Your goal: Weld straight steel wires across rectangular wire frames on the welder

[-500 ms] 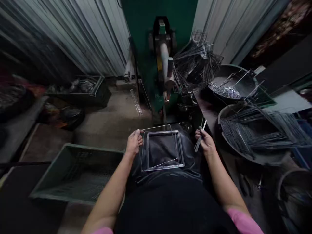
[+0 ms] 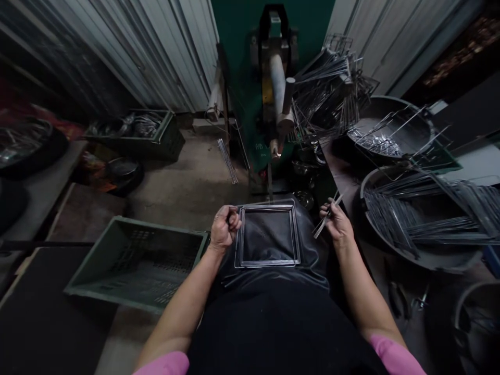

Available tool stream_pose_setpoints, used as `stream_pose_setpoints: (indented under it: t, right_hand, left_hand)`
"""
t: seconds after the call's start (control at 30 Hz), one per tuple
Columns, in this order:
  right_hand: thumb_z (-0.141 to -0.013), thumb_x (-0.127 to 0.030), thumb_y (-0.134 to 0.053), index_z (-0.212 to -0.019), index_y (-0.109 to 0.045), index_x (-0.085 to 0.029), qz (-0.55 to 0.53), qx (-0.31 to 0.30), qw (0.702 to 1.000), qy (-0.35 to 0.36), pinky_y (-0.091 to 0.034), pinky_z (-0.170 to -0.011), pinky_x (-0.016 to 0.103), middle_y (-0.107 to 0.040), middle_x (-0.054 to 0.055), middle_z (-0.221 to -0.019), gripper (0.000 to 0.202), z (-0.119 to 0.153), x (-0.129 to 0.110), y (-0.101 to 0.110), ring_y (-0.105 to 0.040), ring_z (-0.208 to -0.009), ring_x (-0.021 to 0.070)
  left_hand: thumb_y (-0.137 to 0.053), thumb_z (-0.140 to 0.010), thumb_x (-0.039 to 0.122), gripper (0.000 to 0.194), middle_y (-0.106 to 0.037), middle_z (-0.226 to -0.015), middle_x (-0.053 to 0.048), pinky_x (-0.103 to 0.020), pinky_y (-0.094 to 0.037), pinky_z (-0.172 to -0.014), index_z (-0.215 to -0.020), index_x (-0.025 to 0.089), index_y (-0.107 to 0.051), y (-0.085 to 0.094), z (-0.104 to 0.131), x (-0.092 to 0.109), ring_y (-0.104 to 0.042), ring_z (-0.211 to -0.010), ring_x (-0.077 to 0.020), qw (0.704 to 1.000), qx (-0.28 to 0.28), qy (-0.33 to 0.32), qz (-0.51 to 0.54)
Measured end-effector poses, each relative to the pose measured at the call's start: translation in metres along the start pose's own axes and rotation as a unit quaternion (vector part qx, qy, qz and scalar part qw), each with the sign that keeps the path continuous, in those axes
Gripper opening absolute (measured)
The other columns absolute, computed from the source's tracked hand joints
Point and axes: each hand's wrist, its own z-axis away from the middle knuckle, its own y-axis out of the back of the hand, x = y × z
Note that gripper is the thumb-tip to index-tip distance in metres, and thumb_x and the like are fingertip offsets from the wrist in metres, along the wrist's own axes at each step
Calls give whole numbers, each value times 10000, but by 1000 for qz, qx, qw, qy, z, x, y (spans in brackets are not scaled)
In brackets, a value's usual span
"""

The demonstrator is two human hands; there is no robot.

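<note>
A stack of square wire frames [image 2: 269, 264] lies on the dark apron [image 2: 265, 234] over my lap. At the upper left corner of the stack, my left hand [image 2: 225, 227] is closed, its fingertips at the edge of a wire frame; the grip itself is partly hidden. My right hand [image 2: 338, 223] is off to the right of the frames, closed around a small bunch of thin metal rods [image 2: 321, 228] that stick out slantwise at both ends.
Ahead stands a green machine with a metal arm [image 2: 278, 83]. A green plastic crate [image 2: 117, 260] is at my left. On the right are a pan of bent wires [image 2: 422, 213], another pan of small shiny pieces [image 2: 406, 125], and pliers [image 2: 398, 301]. Wire parts are heaped behind [image 2: 328, 94].
The wire frame at my left hand, earlier askew above the stack, now lies nearly in line with it. My right hand still holds the rods. The whole view has shifted slightly.
</note>
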Motion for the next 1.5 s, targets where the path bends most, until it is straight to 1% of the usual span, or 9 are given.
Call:
stream_pose_setpoints:
  t: [0.17,0.33,0.47,0.63,0.73,0.87,1.0,1.1,1.5]
  right_hand:
    - [-640,-268,-660,-854,-563,-185,75,71,979,174,-412,-544,171,-526,-46,-688,249,4,14,0,-515,-644,64]
    - [-723,-334,-554,-868,-524,-185,272,107,921,257,-394,-520,191,-541,-25,-733,210,15,50,2,-502,-613,81]
    - [-715,-315,-552,-913,-530,-171,415,52,861,289,-421,-746,287,-576,25,-852,246,7,65,0,-536,-787,134]
    - [-732,-364,-503,-851,-601,-139,484,-32,852,198,-445,-696,325,-610,44,-763,272,-12,55,-12,-552,-690,155]
    - [-766,-363,-500,-955,-585,-156,490,-55,830,260,-450,-721,339,-601,50,-826,293,-3,35,-34,-563,-720,158]
    - [-679,-355,-641,-1138,-492,-197,579,-239,701,341,-406,-856,364,-520,91,-1075,508,35,17,-74,-502,-1003,220]
    - [-595,-340,-711,-1308,-277,-178,688,-380,563,258,-431,-830,384,-376,152,-1235,851,66,22,-99,-501,-1016,258]
    - [-577,-328,-719,-1345,-179,-178,731,-407,511,197,-440,-803,404,-319,175,-1278,951,74,27,-100,-513,-999,281]
    - [-757,-233,-558,-1295,-312,-178,770,-371,484,188,-452,-813,367,-396,149,-1251,594,74,20,-96,-533,-1007,244]
  left_hand:
    - [-566,-722,350,212,-306,-455,87,-129,-154,-305,-767,142,-561,5,-20,11,-210,-313,-11,995,91,36,-10]
    - [-539,-743,311,180,-330,-456,86,-125,-146,-295,-770,133,-549,3,-50,28,-212,-293,-6,990,64,83,-91]
    - [-502,-771,301,174,-339,-457,84,-123,-153,-294,-761,131,-535,-2,-76,47,-214,-288,-5,990,61,82,-98]
    - [-478,-788,289,179,-335,-448,81,-123,-144,-294,-744,124,-531,-9,-94,65,-218,-285,-6,986,54,76,-139]
    - [-492,-781,299,182,-328,-445,84,-125,-143,-296,-745,125,-532,-13,-95,67,-219,-285,-7,984,39,74,-160]
    - [-488,-783,305,182,-306,-431,92,-127,-134,-299,-749,131,-530,-29,-94,55,-199,-281,-7,983,19,76,-166]
    - [-481,-786,310,184,-295,-427,94,-127,-127,-303,-750,135,-529,-49,-92,39,-192,-281,-6,984,3,95,-149]
    - [-505,-771,324,193,-293,-431,94,-127,-128,-306,-744,136,-533,-59,-91,32,-192,-283,-3,986,-7,99,-135]
    - [-578,-706,363,234,-291,-430,99,-124,-119,-306,-756,138,-542,-71,-88,23,-187,-294,-2,989,-29,112,-98]
